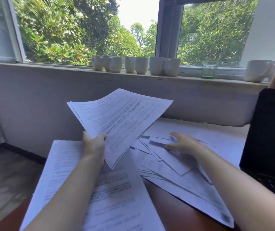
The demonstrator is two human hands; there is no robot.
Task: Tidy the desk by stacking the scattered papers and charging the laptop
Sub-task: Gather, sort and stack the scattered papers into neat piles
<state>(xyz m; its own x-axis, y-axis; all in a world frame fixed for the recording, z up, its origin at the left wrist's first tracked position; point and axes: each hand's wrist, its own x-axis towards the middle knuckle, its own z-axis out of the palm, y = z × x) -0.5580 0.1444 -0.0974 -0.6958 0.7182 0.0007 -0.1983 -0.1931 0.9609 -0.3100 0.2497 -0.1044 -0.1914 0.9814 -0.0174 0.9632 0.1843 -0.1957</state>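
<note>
My left hand [94, 144] grips a small sheaf of printed papers [121, 120] by its near left edge and holds it tilted above the desk. My right hand [183, 145] lies with spread, straight fingers on a loose heap of scattered papers [175, 165] in the middle of the desk. More printed sheets [116, 194] lie flat at the near left, partly under my left forearm. The laptop [270, 135] stands open at the right edge, its screen dark and only part of its keyboard in view. No charger or cable shows.
The brown desk [170, 212] shows between the paper piles and butts against a grey wall under a window. On the sill stand several white mugs [136, 65], a green glass [208, 70] and another mug [256, 70]. Floor lies to the left.
</note>
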